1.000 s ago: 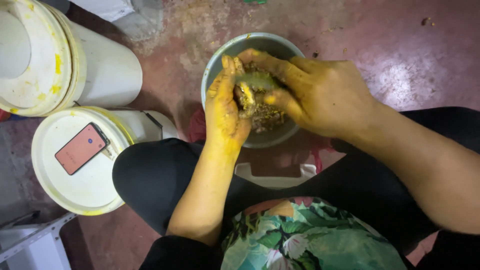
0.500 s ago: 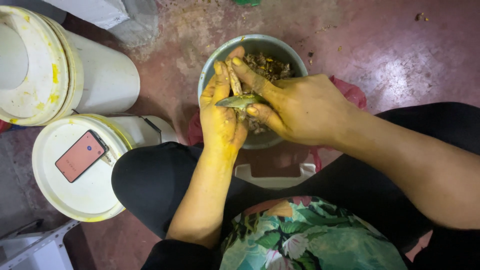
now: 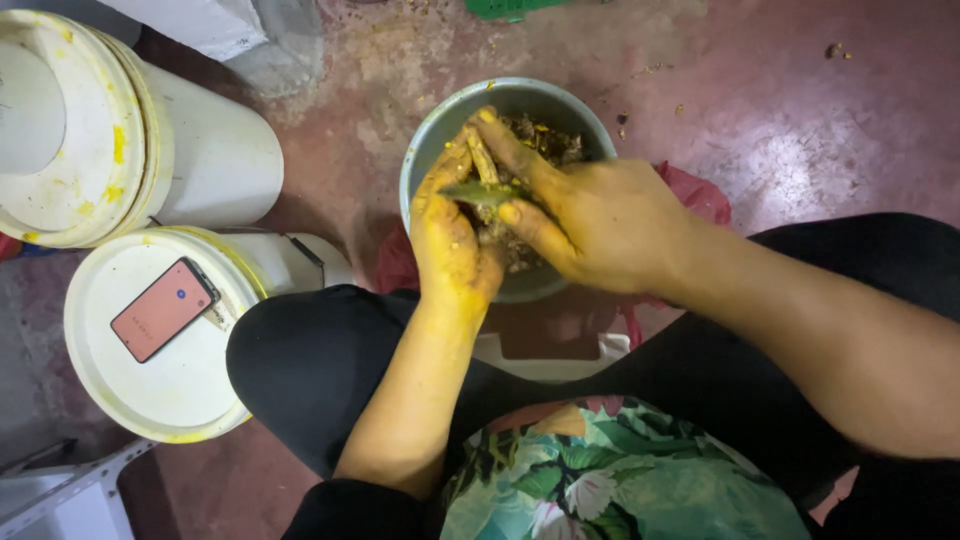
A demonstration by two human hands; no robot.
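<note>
A grey metal bowl (image 3: 432, 130) stands on the reddish floor between my knees, holding brown crumbly scraps (image 3: 545, 140). My left hand (image 3: 452, 240), stained yellow, is held over the bowl with fingers pointing away. My right hand (image 3: 600, 215) reaches across from the right; its thumb and fingers pinch a small greenish blade-like piece (image 3: 482, 192) against my left fingers. Both hands touch that piece above the bowl. What lies under my palms is hidden.
Two white lidded buckets stand at the left: one (image 3: 200, 170) behind, smeared yellow, and one nearer (image 3: 150, 390) with a pink phone (image 3: 163, 308) on its lid. A red bag (image 3: 700, 195) lies under the bowl. A white frame (image 3: 60, 495) sits at bottom left.
My hands have risen a little over the bowl, and the right hand slid the greenish piece along my left fingers. More of the scraps in the bowl show now.
</note>
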